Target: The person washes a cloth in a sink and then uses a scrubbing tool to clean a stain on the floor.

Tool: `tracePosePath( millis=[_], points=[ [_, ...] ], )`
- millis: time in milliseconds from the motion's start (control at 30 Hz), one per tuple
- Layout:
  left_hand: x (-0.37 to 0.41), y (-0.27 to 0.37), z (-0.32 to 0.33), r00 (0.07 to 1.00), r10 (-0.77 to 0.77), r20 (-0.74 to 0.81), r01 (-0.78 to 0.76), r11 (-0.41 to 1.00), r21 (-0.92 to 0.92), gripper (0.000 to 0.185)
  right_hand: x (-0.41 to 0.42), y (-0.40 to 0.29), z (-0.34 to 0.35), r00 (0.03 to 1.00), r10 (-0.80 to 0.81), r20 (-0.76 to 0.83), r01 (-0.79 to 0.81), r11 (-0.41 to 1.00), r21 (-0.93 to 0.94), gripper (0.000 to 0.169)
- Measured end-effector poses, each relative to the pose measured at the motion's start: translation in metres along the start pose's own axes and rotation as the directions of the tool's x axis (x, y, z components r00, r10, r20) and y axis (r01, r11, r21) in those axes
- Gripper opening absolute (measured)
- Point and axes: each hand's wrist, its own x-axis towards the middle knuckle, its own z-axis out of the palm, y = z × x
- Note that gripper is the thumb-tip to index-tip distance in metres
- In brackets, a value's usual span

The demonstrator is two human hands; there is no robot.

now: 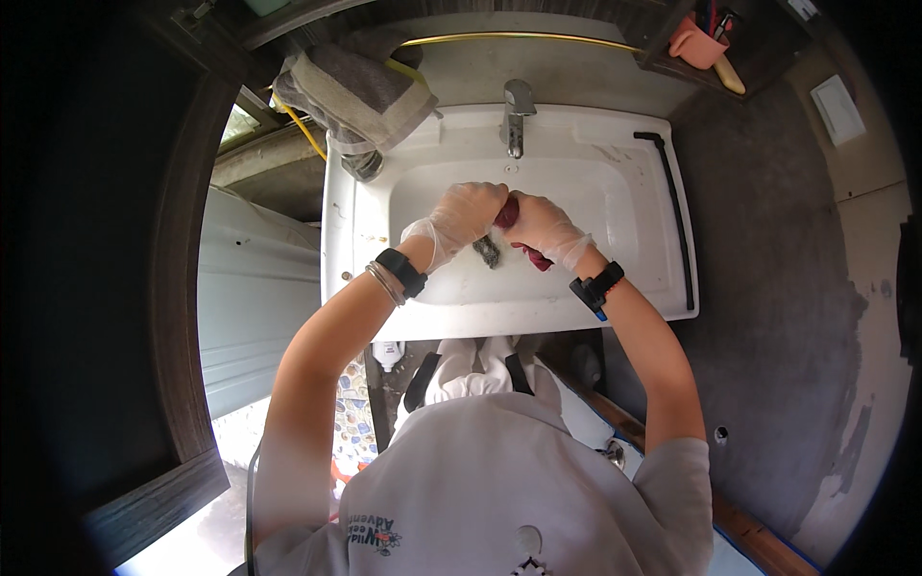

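My left hand (472,209) and my right hand (542,219), both in clear disposable gloves, meet knuckle to knuckle over a white ceramic washbasin (446,317). A dark red cloth (508,213) is bunched between the two fists, and each is closed on it. One loose end of the cloth hangs below my right hand. Beneath the hands, in the bowl, lies a dark grey clump (488,252) whose kind I cannot tell. Behind the fists stands a chrome single-lever faucet (516,119). The fingertips are hidden by the curled hands.
A grey and beige towel (360,93) hangs at the back left, over a glass jar (362,165) on the basin's corner. Along the right rim runs a black rod (673,216). A pink mug (699,45) sits on the upper right shelf. Below is a white bottle (389,354).
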Motion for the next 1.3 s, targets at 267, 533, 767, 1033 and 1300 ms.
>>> tracePosePath(
  millis=[267,533,767,1033,1300],
  points=[
    [0.004,0.003,-0.002,0.960,-0.133,0.248,0.170,0.976,-0.137,0.014,-0.009,-0.008,0.011,0.965,-0.149,-0.215,0.078,0.949,-0.306,0.022],
    [-0.003,-0.002,-0.003,0.876,-0.175,0.450,0.370,0.843,-0.392,0.022,-0.009,-0.001,0.023,0.870,-0.387,-0.306,0.176,0.822,-0.541,0.027],
    [-0.010,0.001,-0.019,0.778,-0.196,0.597,0.574,0.610,-0.547,0.022,-0.007,0.001,0.025,0.812,-0.495,-0.308,0.188,0.722,-0.666,0.033],
    [-0.016,0.003,0.002,0.827,-0.322,0.462,0.558,0.579,-0.595,0.024,-0.006,0.001,0.024,0.749,-0.581,-0.318,0.231,0.679,-0.697,0.033],
    [-0.018,0.013,-0.002,0.785,-0.344,0.516,0.620,0.457,-0.638,0.028,-0.009,0.005,0.022,0.713,-0.634,-0.298,0.317,0.672,-0.669,0.029]
  ],
)
